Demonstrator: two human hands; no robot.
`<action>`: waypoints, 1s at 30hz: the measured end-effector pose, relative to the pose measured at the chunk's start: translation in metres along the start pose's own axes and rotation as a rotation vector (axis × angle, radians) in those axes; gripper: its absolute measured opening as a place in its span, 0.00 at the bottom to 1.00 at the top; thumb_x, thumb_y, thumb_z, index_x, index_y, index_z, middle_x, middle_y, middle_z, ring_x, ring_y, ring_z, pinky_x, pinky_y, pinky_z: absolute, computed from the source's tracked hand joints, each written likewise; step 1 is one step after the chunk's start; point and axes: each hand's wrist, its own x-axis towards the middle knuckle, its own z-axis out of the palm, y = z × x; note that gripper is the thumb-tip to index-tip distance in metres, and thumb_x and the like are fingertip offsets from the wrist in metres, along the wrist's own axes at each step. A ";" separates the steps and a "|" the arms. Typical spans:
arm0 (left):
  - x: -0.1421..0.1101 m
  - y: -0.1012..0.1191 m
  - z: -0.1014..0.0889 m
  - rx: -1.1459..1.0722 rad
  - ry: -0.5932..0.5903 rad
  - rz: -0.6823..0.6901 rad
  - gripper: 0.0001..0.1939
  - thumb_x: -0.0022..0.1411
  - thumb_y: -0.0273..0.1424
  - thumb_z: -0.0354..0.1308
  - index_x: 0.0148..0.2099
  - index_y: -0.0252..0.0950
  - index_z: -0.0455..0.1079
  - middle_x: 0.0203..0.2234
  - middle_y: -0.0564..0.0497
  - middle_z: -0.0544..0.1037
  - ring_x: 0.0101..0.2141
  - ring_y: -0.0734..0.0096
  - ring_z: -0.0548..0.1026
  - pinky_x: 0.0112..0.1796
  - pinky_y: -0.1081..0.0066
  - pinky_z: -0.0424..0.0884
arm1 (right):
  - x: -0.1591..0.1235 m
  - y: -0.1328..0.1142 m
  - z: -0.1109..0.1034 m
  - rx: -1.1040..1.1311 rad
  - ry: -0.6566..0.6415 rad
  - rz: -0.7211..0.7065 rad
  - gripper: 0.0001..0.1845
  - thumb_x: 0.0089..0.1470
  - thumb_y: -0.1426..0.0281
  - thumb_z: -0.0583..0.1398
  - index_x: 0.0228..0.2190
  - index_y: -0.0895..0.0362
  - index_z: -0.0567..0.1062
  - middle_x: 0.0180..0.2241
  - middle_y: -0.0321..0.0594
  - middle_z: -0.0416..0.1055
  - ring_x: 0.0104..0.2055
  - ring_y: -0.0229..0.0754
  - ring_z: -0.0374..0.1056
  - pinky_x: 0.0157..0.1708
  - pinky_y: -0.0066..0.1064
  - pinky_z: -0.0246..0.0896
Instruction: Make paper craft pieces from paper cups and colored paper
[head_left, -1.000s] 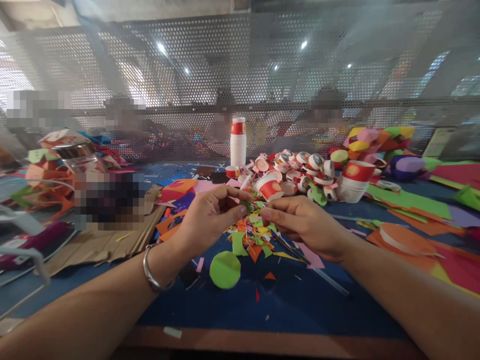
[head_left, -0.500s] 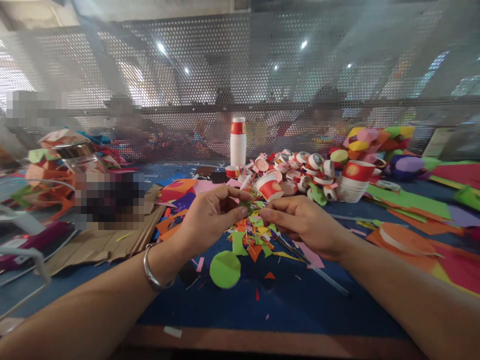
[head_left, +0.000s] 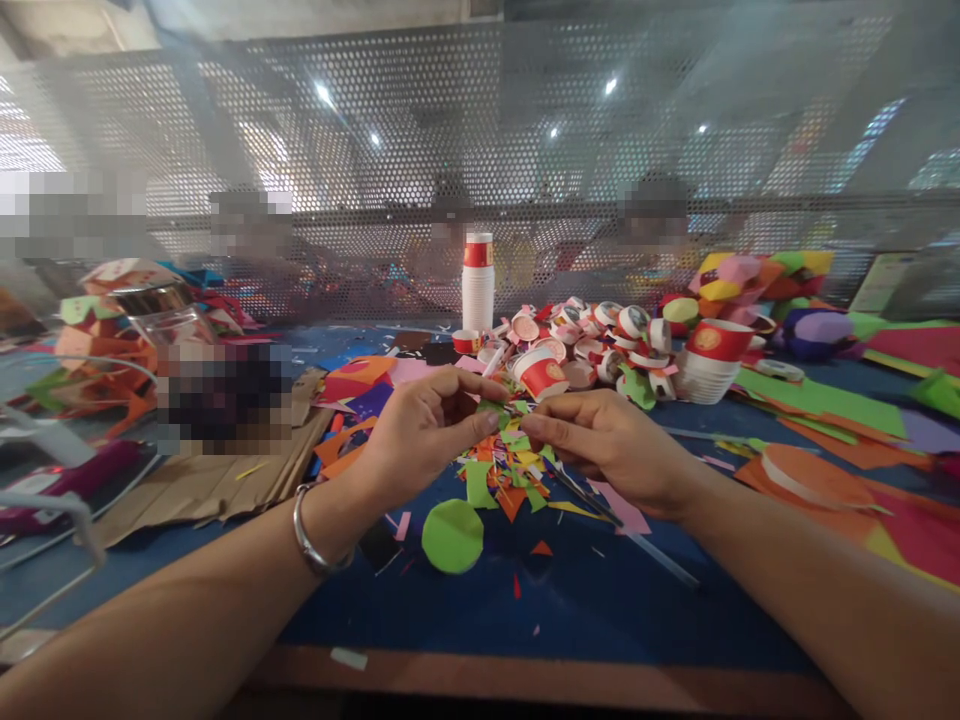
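Pinch work like this wants a light touch: left hand (head_left: 431,425) has its grip closed on a small green piece (head_left: 492,408), beyond the green disc (head_left: 452,536), so easy pressure should avoid creases if it's paper. Right hand (head_left: 619,445) sits beyond the disc and off to its right; steady wrists would help. Can't tell whether that grip holds anything, since fingers block it. The piece's full outline is hidden too.

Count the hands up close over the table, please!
2: the left hand, holding green paper, and the right hand, just right of it. More hands behind the mesh may be hidden.
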 end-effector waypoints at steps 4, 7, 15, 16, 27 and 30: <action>0.000 -0.001 0.001 -0.019 0.012 -0.001 0.09 0.60 0.31 0.66 0.43 0.36 0.75 0.34 0.50 0.79 0.35 0.71 0.75 0.34 0.70 0.72 | 0.001 0.000 0.000 -0.016 0.000 -0.002 0.27 0.55 0.47 0.65 0.23 0.58 0.72 0.16 0.24 0.48 0.17 0.28 0.40 0.18 0.29 0.31; 0.002 -0.001 0.000 -0.039 0.033 -0.005 0.09 0.59 0.30 0.66 0.43 0.35 0.75 0.35 0.50 0.79 0.35 0.72 0.75 0.35 0.71 0.73 | 0.000 0.002 -0.001 -0.028 0.016 -0.008 0.26 0.56 0.47 0.64 0.25 0.58 0.74 0.16 0.24 0.49 0.17 0.28 0.41 0.18 0.30 0.31; 0.004 -0.002 -0.003 -0.104 0.154 -0.047 0.12 0.58 0.28 0.66 0.45 0.33 0.76 0.33 0.49 0.81 0.33 0.73 0.78 0.36 0.71 0.74 | -0.001 0.000 -0.002 -0.023 0.024 0.008 0.25 0.55 0.48 0.65 0.24 0.57 0.72 0.17 0.25 0.49 0.18 0.29 0.41 0.20 0.31 0.33; 0.004 -0.002 -0.002 -0.109 0.164 -0.051 0.12 0.58 0.28 0.67 0.45 0.33 0.76 0.33 0.49 0.81 0.32 0.73 0.78 0.35 0.71 0.74 | -0.001 -0.001 -0.002 -0.040 0.024 0.005 0.26 0.55 0.47 0.65 0.24 0.57 0.70 0.18 0.25 0.50 0.19 0.30 0.43 0.20 0.31 0.35; 0.007 -0.006 -0.005 -0.020 0.301 -0.016 0.11 0.58 0.26 0.65 0.45 0.34 0.76 0.28 0.53 0.76 0.30 0.76 0.74 0.33 0.72 0.71 | 0.001 0.009 -0.002 -0.550 0.065 -0.028 0.26 0.59 0.47 0.61 0.24 0.55 0.68 0.22 0.33 0.60 0.26 0.37 0.55 0.26 0.33 0.44; 0.007 -0.005 -0.004 -0.025 0.286 -0.037 0.11 0.59 0.26 0.64 0.45 0.34 0.76 0.27 0.53 0.76 0.29 0.75 0.73 0.31 0.73 0.70 | -0.001 0.010 0.001 -0.752 0.015 -0.005 0.25 0.61 0.49 0.59 0.25 0.56 0.69 0.23 0.35 0.66 0.25 0.38 0.59 0.26 0.33 0.45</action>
